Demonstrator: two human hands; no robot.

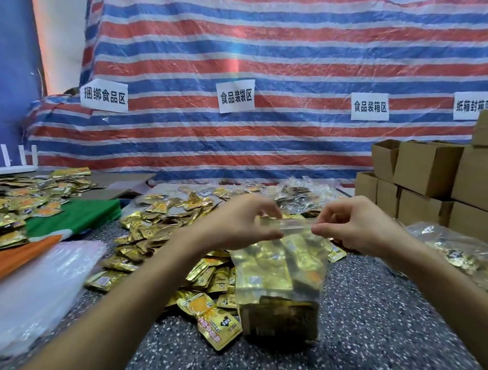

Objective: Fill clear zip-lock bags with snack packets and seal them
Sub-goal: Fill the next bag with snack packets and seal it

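A clear zip-lock bag (279, 279) filled with gold snack packets hangs upright over the speckled table (371, 319), its bottom near the surface. My left hand (239, 222) pinches the left end of the bag's zip strip. My right hand (352, 224) pinches the right end of the same strip. The strip stretches level between the two hands. Loose gold snack packets (155, 240) lie heaped on the table behind and left of the bag, one large packet (213, 319) right beside its lower left.
A stack of empty clear bags (36, 286) lies at the left on green and orange sheets. Filled bags (461, 252) sit at the right. Cardboard boxes (435, 180) are stacked at the far right. A striped tarp with paper signs hangs behind.
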